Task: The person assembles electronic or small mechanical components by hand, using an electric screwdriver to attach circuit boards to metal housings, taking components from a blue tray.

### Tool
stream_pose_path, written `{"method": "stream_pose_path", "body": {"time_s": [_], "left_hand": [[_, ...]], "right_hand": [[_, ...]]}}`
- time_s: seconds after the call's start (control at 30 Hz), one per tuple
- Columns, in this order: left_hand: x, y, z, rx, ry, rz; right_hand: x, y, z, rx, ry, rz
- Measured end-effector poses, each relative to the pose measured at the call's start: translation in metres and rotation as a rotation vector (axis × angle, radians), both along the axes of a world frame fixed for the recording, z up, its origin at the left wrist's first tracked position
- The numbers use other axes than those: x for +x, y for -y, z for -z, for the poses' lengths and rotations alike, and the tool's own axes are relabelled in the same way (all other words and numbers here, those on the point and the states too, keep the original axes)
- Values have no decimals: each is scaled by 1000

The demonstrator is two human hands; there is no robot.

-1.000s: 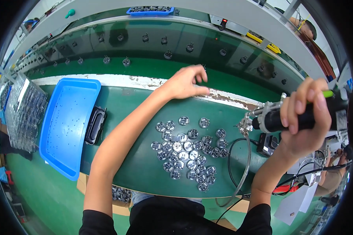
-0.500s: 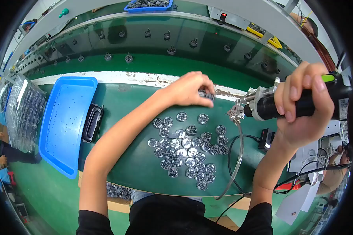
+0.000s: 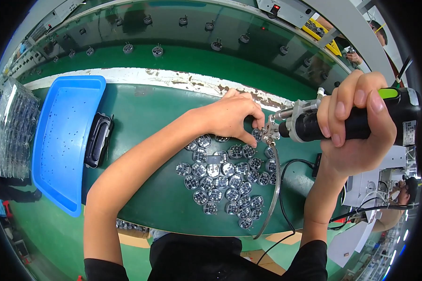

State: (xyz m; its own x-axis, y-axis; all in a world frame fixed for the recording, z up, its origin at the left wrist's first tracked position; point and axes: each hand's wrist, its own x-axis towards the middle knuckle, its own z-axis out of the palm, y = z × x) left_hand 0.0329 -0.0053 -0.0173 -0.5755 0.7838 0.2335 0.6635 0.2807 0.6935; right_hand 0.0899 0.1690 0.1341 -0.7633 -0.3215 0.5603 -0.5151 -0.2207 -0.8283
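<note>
My right hand (image 3: 354, 119) is wrapped round a black electric screwdriver (image 3: 309, 125) with a green lever, held level and pointing left. Its metal nozzle (image 3: 269, 130) has a clear hose (image 3: 275, 187) hanging from it. My left hand (image 3: 237, 117) is closed, thumb and fingers round a small round silver-and-black part (image 3: 257, 134) right beside the nozzle. Whether the nozzle touches the part, I cannot tell. Below my left hand, many like round parts (image 3: 221, 181) lie grouped on the green table (image 3: 150, 196).
Left of my left arm stand a blue tray (image 3: 63, 145) with small dark specks and a black tray-like holder (image 3: 98, 140). Beyond the table's worn white edge (image 3: 173, 79) runs a green conveyor (image 3: 187, 56) carrying spaced round parts. A black cable (image 3: 293, 206) trails near my right forearm.
My left hand has brought the round part down and right to the nozzle. The screwdriver has shifted slightly left. The whole view has turned and moved a little too.
</note>
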Motion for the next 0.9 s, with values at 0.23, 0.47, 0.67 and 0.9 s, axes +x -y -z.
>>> {"method": "stream_pose_path", "body": {"time_s": [0.23, 0.47, 0.67, 0.9], "left_hand": [[0, 0, -1, -12, -4, -11], [0, -1, 0, 10, -18, -12], [-1, -2, -3, -22, 10, -11], [-1, 7, 2, -21, -4, -11]], "right_hand": [[-4, 3, 2, 3, -6, 4], [-4, 7, 6, -23, 0, 34], [1, 25, 3, 2, 68, 191], [3, 10, 5, -114, 29, 30]]}}
